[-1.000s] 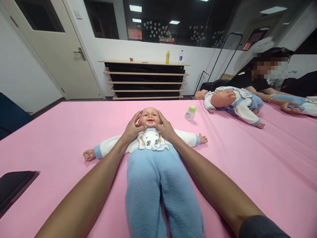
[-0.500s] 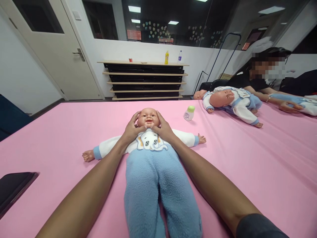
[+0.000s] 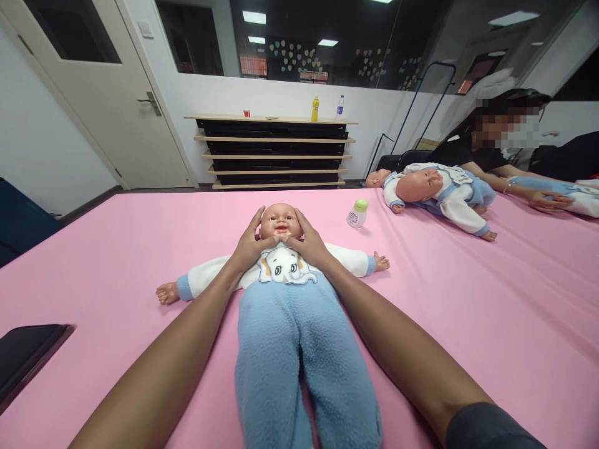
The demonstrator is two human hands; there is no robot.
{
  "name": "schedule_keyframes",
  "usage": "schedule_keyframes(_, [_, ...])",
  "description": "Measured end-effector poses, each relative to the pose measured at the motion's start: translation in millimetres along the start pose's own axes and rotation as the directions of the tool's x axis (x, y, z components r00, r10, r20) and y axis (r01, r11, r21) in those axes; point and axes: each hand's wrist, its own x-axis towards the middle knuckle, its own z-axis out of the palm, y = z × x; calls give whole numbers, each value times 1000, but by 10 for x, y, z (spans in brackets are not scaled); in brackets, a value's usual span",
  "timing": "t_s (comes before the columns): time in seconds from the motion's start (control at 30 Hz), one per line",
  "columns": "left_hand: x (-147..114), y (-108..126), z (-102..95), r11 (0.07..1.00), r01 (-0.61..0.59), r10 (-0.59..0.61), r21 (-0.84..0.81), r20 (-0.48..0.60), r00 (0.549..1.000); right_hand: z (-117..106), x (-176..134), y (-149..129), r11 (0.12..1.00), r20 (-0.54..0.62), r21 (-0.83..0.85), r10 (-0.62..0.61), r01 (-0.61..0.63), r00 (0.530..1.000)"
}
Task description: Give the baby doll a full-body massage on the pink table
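Bench (image 3: 135, 249) covered in smooth pink cloth, set before a stack of pale boards with black layers (image 3: 281, 140) at a white wall.

Item one: smiling, hard-headed baby doll (image 3: 276, 324) in a white top with an elephant patch and blue fleece trousers. It lay face up on the middle of the bench, arms spread sideways. Its long axis ran straight away from the person, between both forearms (image 3: 173, 352), head (image 3: 281, 219) at the far end.

Left hand (image 3: 248, 245): uncurled, fingers extended along one side of the doll's head, thumb under the chin. Right hand (image 3: 311, 245): matching pose on the opposite side, thumb tips nearly meeting. Neither was nearer; both touched the head.

Item two: squat white bottle with green cap (image 3: 357, 215), standing beyond the right hand, apart from it.

Far right: similarly dressed dolls (image 3: 463, 194), lying near a co-worker's hand (image 3: 547, 199).
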Motion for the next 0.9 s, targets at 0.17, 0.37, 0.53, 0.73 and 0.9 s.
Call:
schedule_keyframes(0.17, [16,-29,-7,1000,1,-1,-6,10,1000,-14,-11,-63,999,-12,34,5,-5,1000])
schedule_keyframes(0.37, [47,-69,-23,999,-37,37,27,-22,999,-17,-19,-74,997,-9,75,15,-15,1000])
schedule_keyframes(0.53, [47,-71,-31,999,-31,32,37,-27,999,-14,-17,-86,996,-9,86,2,-1,1000])
schedule_keyframes(0.73, [32,-45,-10,999,-29,29,-22,8,1000,-10,-4,-113,993,4,115,-37,37,999])
schedule_keyframes(0.9, [14,-6,20,997,-46,49,-59,48,998,-15,-9,-104,989,19,147,-36,33,999])
